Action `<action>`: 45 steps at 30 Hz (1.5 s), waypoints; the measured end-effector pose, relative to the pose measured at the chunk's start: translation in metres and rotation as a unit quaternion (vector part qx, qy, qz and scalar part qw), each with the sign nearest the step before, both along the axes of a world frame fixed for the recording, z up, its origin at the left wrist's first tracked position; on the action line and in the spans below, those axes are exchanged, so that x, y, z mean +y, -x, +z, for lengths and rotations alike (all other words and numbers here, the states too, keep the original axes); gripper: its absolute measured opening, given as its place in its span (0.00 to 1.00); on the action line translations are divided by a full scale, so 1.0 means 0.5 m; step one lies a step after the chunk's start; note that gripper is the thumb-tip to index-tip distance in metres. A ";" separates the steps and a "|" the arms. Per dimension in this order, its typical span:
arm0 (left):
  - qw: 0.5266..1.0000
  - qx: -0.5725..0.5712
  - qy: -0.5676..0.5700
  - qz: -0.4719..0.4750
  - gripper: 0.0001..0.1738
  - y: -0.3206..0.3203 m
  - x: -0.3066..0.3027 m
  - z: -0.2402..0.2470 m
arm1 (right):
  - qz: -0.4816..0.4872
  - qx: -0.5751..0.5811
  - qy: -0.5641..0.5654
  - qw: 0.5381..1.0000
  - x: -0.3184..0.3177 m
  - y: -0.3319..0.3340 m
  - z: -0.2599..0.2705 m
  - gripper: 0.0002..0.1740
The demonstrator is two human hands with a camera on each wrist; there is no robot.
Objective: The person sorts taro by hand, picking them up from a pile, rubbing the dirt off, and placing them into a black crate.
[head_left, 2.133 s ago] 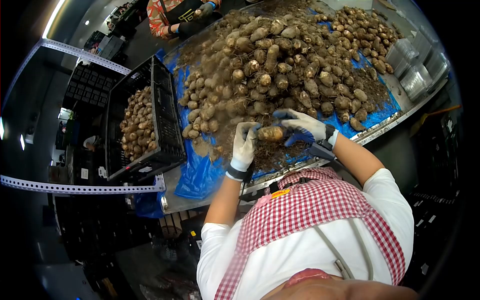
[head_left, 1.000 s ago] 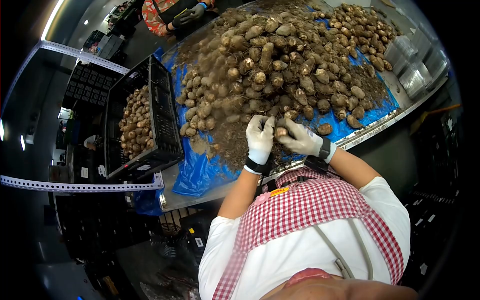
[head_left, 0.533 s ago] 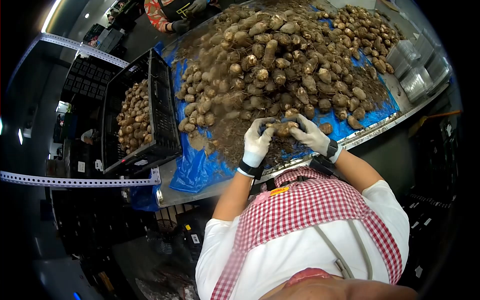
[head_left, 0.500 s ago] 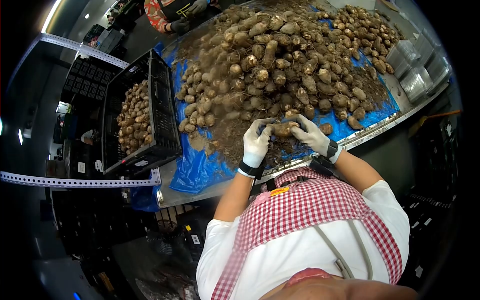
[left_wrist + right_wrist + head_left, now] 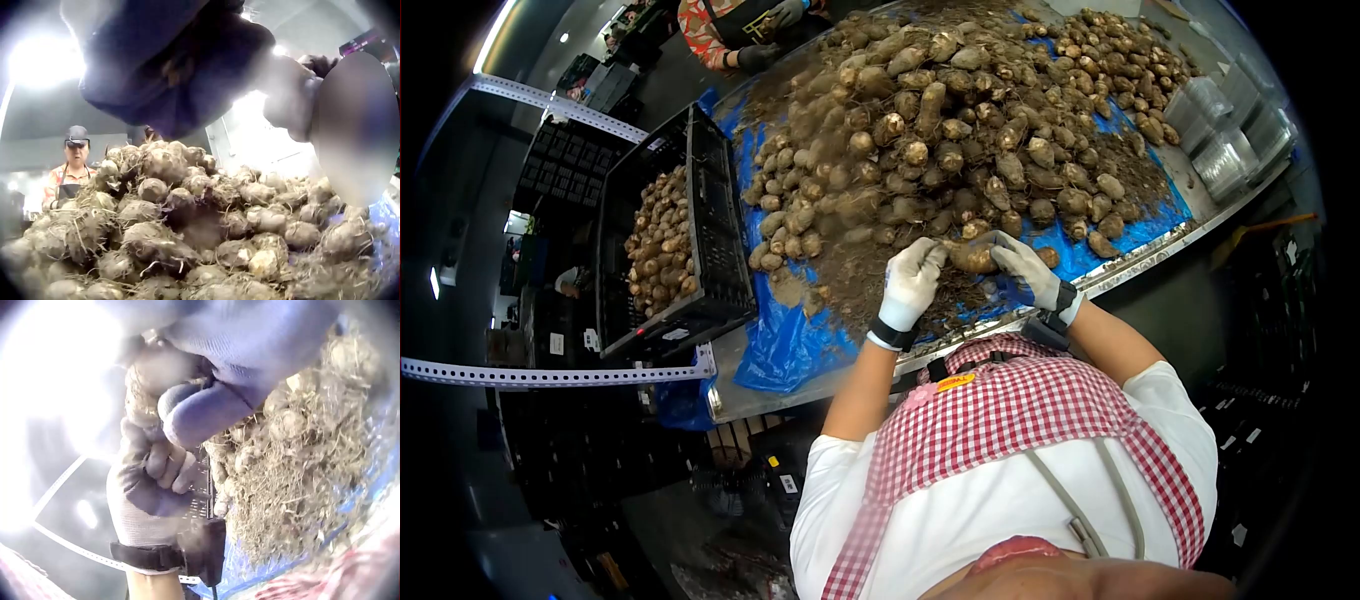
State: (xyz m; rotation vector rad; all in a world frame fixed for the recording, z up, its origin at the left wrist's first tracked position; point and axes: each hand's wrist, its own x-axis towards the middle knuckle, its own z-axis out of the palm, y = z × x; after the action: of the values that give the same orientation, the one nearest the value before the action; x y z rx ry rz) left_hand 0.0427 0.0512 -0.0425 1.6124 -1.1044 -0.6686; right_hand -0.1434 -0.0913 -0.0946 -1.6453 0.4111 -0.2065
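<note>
A brown, elongated taro (image 5: 973,259) is held between both gloved hands, in front of the big heap. My right hand (image 5: 1025,268) grips its right end, thumb and fingers around it. At the other end my left hand (image 5: 913,275) has its fingers curled, fingertips pinching the tip. In the right wrist view the right hand's blue-grey glove (image 5: 250,356) covers part of the taro (image 5: 140,394), and the left hand (image 5: 150,481) shows curled fingers beneath. A dark, blurred left glove (image 5: 175,69) fills the top of the left wrist view.
A large heap of rooty taros (image 5: 940,130) lies on a blue sheet (image 5: 790,345) over the table. Left stands a black crate (image 5: 725,240) of taros. Clear plastic boxes (image 5: 1225,165) are stacked right. Another gloved person (image 5: 755,40) stands across the table.
From 2.1 s to 1.0 s ago the hands came together and the taro turned end-on. Since then it has turned sideways again, and the left hand has drawn back slightly to its left end.
</note>
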 end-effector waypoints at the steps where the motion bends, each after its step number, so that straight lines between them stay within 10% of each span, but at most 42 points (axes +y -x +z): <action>1: 0.999 0.024 0.025 0.004 0.08 -0.004 -0.005 -0.004 | 0.023 -0.039 0.083 0.996 -0.017 0.009 -0.045 0.37; 4: 0.942 0.326 0.056 0.065 0.11 -0.022 -0.010 -0.006 | 0.020 -0.150 0.297 0.943 -0.042 0.035 -0.077 0.39; 5: 0.922 0.369 0.102 0.061 0.14 -0.040 -0.015 -0.034 | -0.006 -0.133 0.206 0.969 -0.037 0.038 -0.072 0.37; 9: 0.981 -0.138 0.135 -0.005 0.14 0.023 -0.049 -0.006 | -0.079 -0.061 -0.233 0.967 -0.005 0.014 0.062 0.24; 10: 0.982 -0.168 0.050 -0.065 0.11 0.017 -0.046 -0.019 | -0.067 -0.034 -0.136 0.988 -0.004 0.016 0.063 0.23; 16: 0.998 -0.037 0.008 0.055 0.08 0.014 -0.010 -0.036 | -0.204 -0.142 -0.428 0.869 -0.147 0.041 0.017 0.24; 19: 0.990 0.120 -0.030 0.061 0.12 0.009 -0.010 -0.039 | -0.312 -0.226 -0.193 0.903 -0.314 0.044 0.148 0.26; 21: 0.994 0.097 -0.026 0.043 0.14 0.015 -0.015 -0.044 | -0.368 -0.302 -0.245 0.844 -0.422 0.046 0.221 0.27; 24: 0.996 -0.079 0.010 0.050 0.16 0.005 -0.014 -0.058 | -0.311 -0.251 -0.079 0.913 -0.404 0.028 0.229 0.29; 26: 0.984 -0.167 0.019 0.066 0.18 0.000 -0.005 -0.061 | -0.178 0.042 0.109 0.977 -0.313 0.031 0.242 0.31; 27: 0.980 -0.187 0.025 0.057 0.18 -0.015 0.004 -0.071 | -0.211 0.061 0.303 0.927 -0.256 0.027 0.175 0.27; 28: 0.977 -0.206 0.030 0.049 0.19 -0.040 0.016 -0.094 | -0.005 0.141 0.275 0.951 -0.236 0.031 0.151 0.24; 30: 0.980 -0.169 0.004 0.103 0.21 -0.070 0.039 -0.174 | 0.112 0.210 0.271 0.932 -0.152 0.039 0.121 0.22; 33: 0.988 0.036 0.020 0.152 0.24 -0.011 0.015 -0.074 | 0.139 0.217 0.452 0.854 -0.089 0.012 0.039 0.23; 35: 0.992 -0.053 0.041 0.104 0.29 0.005 -0.007 -0.063 | 0.230 0.256 0.420 0.840 -0.072 -0.008 0.034 0.25; 39: 0.994 -0.093 -0.012 0.057 0.24 0.035 -0.010 -0.114 | 0.106 0.151 0.298 0.937 -0.059 -0.031 -0.024 0.27; 41: 0.917 0.331 -0.200 0.099 0.28 0.041 -0.011 -0.113 | -0.030 0.001 0.178 0.984 -0.040 -0.063 -0.023 0.22; 42: 0.849 0.487 -0.194 0.073 0.31 0.033 -0.006 -0.127 | -0.019 -0.073 0.356 0.932 -0.021 -0.072 -0.002 0.18; 44: 0.809 0.572 -0.127 0.045 0.38 0.037 -0.012 -0.111 | 0.040 -0.163 0.627 0.761 0.028 -0.105 0.050 0.11; 45: 0.823 0.553 -0.080 0.101 0.36 0.070 -0.028 -0.053 | -0.033 -0.158 0.547 0.822 0.058 -0.111 0.054 0.10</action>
State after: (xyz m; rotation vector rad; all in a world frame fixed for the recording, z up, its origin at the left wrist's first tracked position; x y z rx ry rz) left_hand 0.0079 0.0373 -0.0688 1.1037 -0.0108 -1.3268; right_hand -0.0877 -0.0624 -0.0677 -2.6612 0.0550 -0.8815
